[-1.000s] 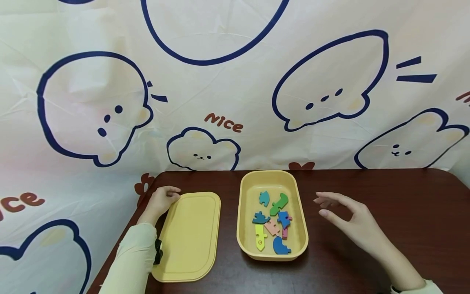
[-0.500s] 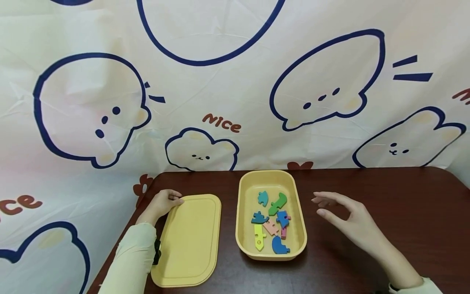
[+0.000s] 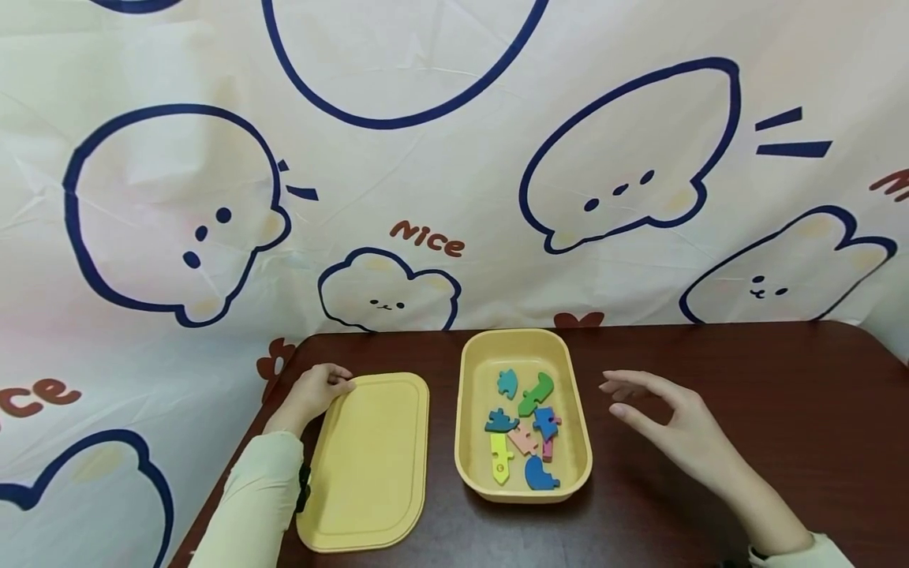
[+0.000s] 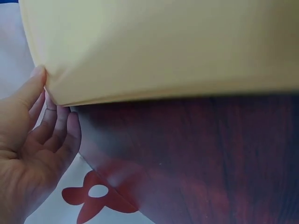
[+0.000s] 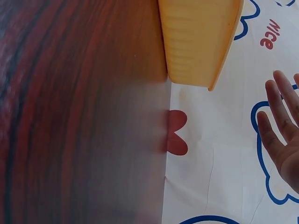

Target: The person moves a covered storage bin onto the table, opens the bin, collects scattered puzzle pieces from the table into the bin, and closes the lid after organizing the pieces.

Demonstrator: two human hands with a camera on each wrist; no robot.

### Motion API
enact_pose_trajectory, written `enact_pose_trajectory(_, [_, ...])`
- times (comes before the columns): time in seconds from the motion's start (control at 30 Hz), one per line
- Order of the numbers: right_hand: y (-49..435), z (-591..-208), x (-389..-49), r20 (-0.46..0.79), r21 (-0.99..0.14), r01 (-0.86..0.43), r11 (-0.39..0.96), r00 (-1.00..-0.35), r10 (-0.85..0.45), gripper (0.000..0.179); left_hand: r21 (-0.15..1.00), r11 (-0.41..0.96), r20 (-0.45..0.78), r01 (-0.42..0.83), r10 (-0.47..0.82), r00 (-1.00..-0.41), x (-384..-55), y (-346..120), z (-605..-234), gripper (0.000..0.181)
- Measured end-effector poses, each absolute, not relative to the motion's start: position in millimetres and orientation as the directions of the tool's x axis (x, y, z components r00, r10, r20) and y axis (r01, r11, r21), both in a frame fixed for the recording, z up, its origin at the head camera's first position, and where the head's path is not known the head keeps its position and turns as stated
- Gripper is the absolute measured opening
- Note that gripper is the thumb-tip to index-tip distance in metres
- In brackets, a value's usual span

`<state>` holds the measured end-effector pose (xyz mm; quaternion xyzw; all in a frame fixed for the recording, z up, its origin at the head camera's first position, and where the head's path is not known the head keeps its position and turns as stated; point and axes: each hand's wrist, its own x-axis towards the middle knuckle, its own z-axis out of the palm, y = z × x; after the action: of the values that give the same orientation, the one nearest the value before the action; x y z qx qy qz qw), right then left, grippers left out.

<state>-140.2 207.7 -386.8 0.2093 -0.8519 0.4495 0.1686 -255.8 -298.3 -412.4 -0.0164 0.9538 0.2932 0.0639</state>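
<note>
My left hand (image 3: 313, 394) pinches the far left corner of a flat yellow lid (image 3: 369, 465), seen on the left of the head view. In the left wrist view the thumb lies on top of the lid (image 4: 159, 46) and the other fingers curl below its edge. A yellow plastic box (image 3: 461, 426) stands to the right of the lid. Inside it lie several puzzle pieces (image 3: 537, 475) in blue, teal, green, yellow and pink. Over the table right of the box, my right hand (image 3: 671, 418) is held apart from it, holding nothing, with fingers loosely bent.
The dark reddish-brown wooden table (image 3: 802, 426) lies under everything. Behind it and along its left side hangs a white cloth (image 3: 490, 197) with blue cartoon outlines. A black strap (image 3: 304, 485) shows on the left wrist, next to the lid's left edge.
The lid has shifted slightly, with its near end a little lower in the head view than a second ago. The right hand keeps its pose. The head view has drifted slightly.
</note>
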Motion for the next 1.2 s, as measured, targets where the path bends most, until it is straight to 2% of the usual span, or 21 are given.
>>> enact_pose_trajectory(0.3, [208,-389,-141,0.464,-0.704,-0.498,0.506,-0.862,-0.203,0.043,0.566,0.819,-0.117,-0.091,-0.030,-0.993,-255,-297,-411,0.029])
enact_pose_trajectory(0.57, [210,-388,-141,0.463,-0.704,-0.496,0.508,-0.863,-0.201,0.042,0.639,0.768,-0.114,-0.049,0.031,-0.993,-254,-302,-403,0.041])
enact_pose_trajectory(1.2, [207,-388,-140,0.448,-0.713,-0.485,0.506,-0.871,-0.203,0.039,0.642,0.766,-0.049,0.002,0.044,-0.998,-238,-323,-384,0.054])
